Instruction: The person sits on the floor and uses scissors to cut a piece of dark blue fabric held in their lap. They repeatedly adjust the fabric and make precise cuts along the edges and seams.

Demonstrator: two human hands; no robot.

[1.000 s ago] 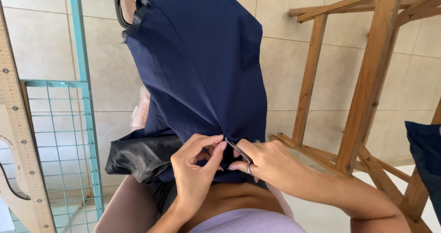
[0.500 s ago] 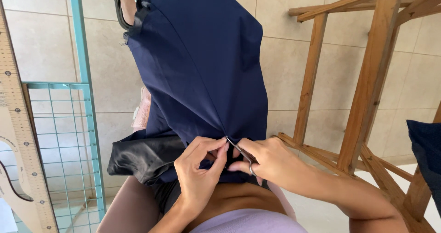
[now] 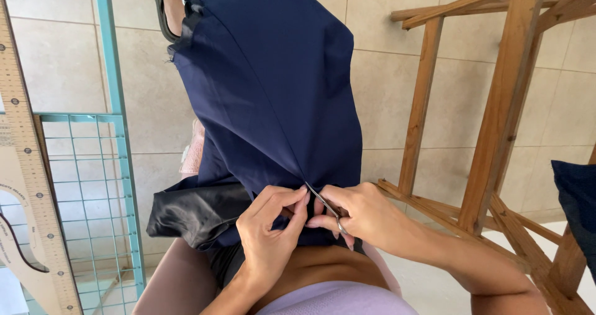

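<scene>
Head view: navy fabric (image 3: 273,91) drapes over the lap, wooden frame (image 3: 496,122) close right, teal grid (image 3: 93,191) left. Left hand (image 3: 270,237) pinches the seam; right hand (image 3: 366,216) grips a small metal tool (image 3: 323,200) against it.

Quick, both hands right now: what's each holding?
Left hand: pinched shut on the navy fabric.
Right hand: shut on a small metal tool at the seam.

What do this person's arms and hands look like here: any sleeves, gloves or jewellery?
Both forearms are bare, with no sleeves or gloves. The left hand and right hand show longish, light-polished nails. No rings, watch or bracelets are visible. A lilac top covers the torso below.
</scene>
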